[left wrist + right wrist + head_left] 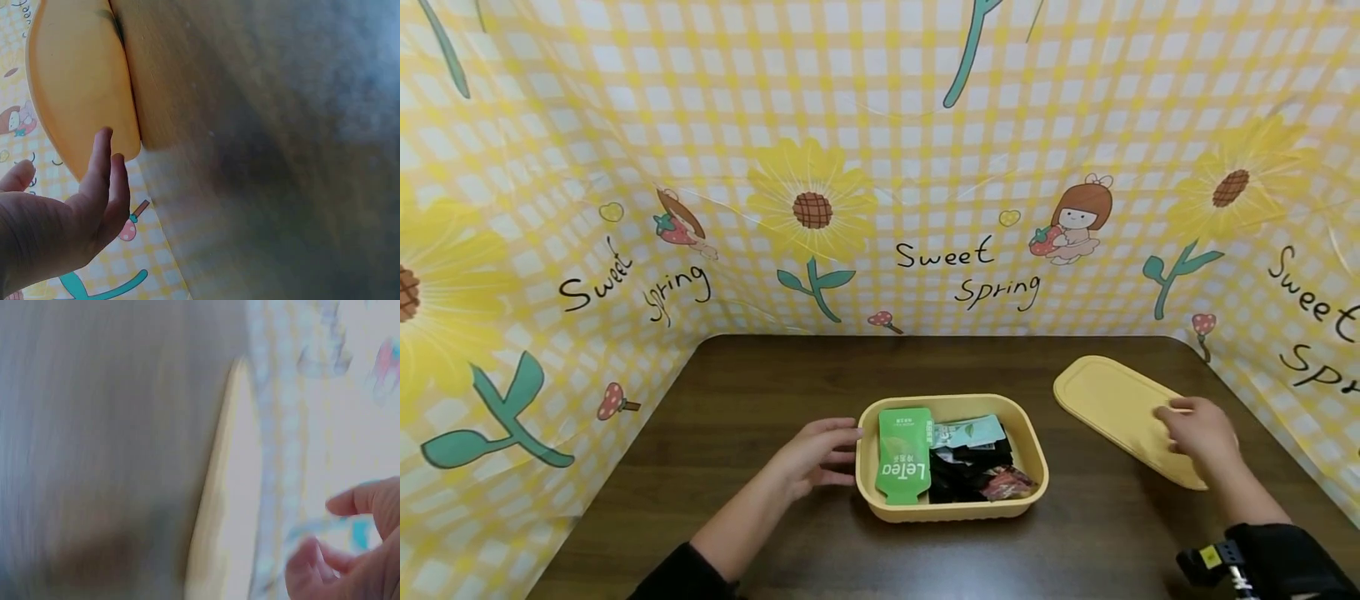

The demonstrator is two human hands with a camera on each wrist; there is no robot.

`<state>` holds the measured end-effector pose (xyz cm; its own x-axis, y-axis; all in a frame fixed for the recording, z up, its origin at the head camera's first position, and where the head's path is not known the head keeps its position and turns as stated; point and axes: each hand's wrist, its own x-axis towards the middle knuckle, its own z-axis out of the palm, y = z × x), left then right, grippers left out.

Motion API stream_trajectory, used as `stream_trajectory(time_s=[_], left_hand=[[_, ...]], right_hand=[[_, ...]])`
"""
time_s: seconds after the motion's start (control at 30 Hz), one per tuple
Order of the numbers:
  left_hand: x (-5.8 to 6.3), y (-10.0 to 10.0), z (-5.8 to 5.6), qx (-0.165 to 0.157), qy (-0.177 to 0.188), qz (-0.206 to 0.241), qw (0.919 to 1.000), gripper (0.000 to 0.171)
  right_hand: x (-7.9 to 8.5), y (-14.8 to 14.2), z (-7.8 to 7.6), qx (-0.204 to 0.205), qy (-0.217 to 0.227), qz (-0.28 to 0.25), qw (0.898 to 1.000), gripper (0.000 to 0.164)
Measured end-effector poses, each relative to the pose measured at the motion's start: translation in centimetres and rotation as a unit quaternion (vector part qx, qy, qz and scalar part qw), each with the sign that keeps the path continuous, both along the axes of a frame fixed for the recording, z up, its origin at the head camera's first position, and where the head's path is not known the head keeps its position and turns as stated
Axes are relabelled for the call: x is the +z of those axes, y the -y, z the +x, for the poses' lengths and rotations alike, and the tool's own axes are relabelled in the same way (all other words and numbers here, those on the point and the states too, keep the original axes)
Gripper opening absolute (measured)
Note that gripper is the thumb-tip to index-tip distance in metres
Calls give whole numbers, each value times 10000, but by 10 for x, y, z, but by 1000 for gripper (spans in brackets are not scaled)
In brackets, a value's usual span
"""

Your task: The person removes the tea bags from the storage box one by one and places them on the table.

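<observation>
A pale yellow plastic box (952,514) sits on the table without its lid. Inside it, a green LeTea pouch (904,450) lies at the left, beside a light-green sachet (968,432), black packets (955,477) and a reddish packet (1007,483). My left hand (820,454) is at the box's left wall, fingers extended and fingertips right at the rim. The flat yellow lid (1112,398) lies at the right. Over its near right part hovers my right hand (1201,429), its thumb and loosely bent fingers apart with nothing between them in the right wrist view.
The dark wooden table (760,367) has rounded back corners. A yellow-checked cloth (910,167) with sunflowers and lettering rises behind it and along both sides. A black strap device (1217,554) is worn on the right wrist.
</observation>
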<state>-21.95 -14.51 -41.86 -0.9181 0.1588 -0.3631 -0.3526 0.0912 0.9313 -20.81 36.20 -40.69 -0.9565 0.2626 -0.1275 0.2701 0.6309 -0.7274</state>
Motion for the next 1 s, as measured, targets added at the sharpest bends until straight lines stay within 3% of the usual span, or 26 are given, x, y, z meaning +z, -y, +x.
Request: stream_trajectory(time_s=[0.13,0.3,0.43,0.73,0.87,1.0], left_hand=[[-1,-3,-1,-183,171,7,9997,64],[0,-6,-4,-311,200,-56,9993,67],[0,-9,-5,-341,259,-106,9990,69],[-4,-10,-5,-444,218,-336,9982,73],[1,-9,-7,-485,90,-415,9979,81],[10,-6,-12,-429,104,-212,9988,90]], right_hand=[[0,55,-4,1136,-169,-1202,9861,60],[-5,108,-2,1928,406,-2047,9588,63],[-8,125,1,1995,714,-2341,9489,64],[-13,135,2,1752,712,-2564,9479,60],[-16,139,0,1641,662,-2632,9484,58],[-20,145,-3,1581,660,-2804,9445,56]])
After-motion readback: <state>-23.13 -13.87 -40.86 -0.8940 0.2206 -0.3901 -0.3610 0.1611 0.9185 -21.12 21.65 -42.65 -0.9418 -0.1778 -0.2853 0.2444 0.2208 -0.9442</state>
